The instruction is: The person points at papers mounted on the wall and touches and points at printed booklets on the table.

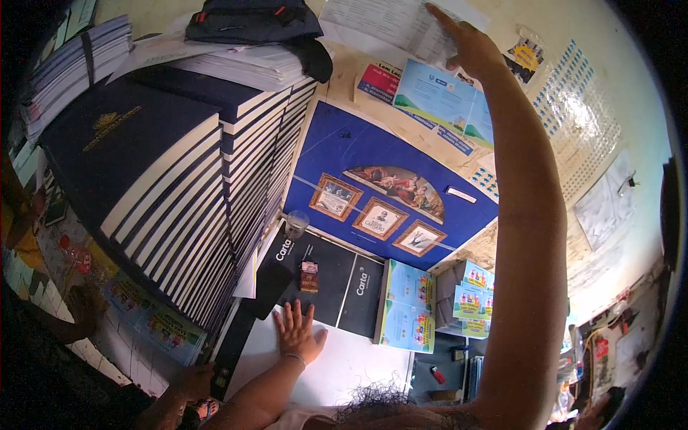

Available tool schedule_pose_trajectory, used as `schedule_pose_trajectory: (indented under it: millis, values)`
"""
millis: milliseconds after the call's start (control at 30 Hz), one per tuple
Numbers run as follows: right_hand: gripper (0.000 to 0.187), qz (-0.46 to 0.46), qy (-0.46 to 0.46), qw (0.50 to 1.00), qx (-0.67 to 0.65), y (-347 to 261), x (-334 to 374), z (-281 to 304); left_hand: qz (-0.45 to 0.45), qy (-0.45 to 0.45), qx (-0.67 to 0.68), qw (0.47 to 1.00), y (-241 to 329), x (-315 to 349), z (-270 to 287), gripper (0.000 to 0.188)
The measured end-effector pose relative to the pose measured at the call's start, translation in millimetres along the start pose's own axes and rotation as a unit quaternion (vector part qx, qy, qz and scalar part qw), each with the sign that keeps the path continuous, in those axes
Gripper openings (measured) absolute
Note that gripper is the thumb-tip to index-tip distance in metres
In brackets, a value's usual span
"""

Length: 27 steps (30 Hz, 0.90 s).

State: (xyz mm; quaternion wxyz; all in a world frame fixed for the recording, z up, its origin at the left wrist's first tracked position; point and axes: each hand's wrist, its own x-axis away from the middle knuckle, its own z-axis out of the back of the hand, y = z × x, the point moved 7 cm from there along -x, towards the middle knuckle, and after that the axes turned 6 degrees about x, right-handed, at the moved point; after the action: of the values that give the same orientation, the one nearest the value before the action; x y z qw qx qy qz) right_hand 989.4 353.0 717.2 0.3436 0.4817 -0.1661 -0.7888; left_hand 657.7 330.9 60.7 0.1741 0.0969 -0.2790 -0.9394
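Observation:
My left hand point(299, 337) lies flat with spread fingers on a large white sheet point(344, 369) on the dark desk, a thin band around its wrist. Just beyond the fingertips are a small dark red pack point(309, 276) and a black flat object point(271, 288), perhaps a phone or wallet. High up, my right arm reaches to the wall, where my right hand point(473, 50) touches a printed paper list point(387, 25). Its index finger is stretched out along the paper, and nothing shows in its grasp. Below that hand hangs a light blue poster point(437, 100).
Tall stacks of dark blue hardbound books point(143, 143) rise on the left, with papers and a dark bag point(254, 21) on top. A clear cup point(296, 223) stands by the blue board point(387, 186). Printed blue stacks point(405, 304) sit right; another person's hand point(192, 383) shows lower left.

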Motion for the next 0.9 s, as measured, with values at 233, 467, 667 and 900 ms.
schedule_pose_trajectory:
  millis: [233, 467, 667, 900]
  values:
    - [0.130, 0.014, -0.132, 0.991, -0.012, -24.8, 9.5, 39.8, 0.000, 0.010, -0.002, 1.000, -2.7, 1.3, -0.4, 0.085]
    - [0.134, 0.011, 0.007, 1.000, -0.018, 10.6, 5.5, 5.8, -0.016, 0.012, 0.012, 1.000, 3.7, 1.1, 0.3, 0.087]
    - [0.128, 0.009, -0.092, 0.996, -0.016, -18.0, 12.3, 35.1, -0.003, 0.011, 0.008, 1.000, -0.1, 1.7, 2.3, 0.087]
    - [0.122, 0.003, -0.021, 0.997, -0.075, -0.7, 17.2, 8.3, -0.003, 0.002, 0.008, 1.000, -0.3, 0.8, 1.0, 0.087]
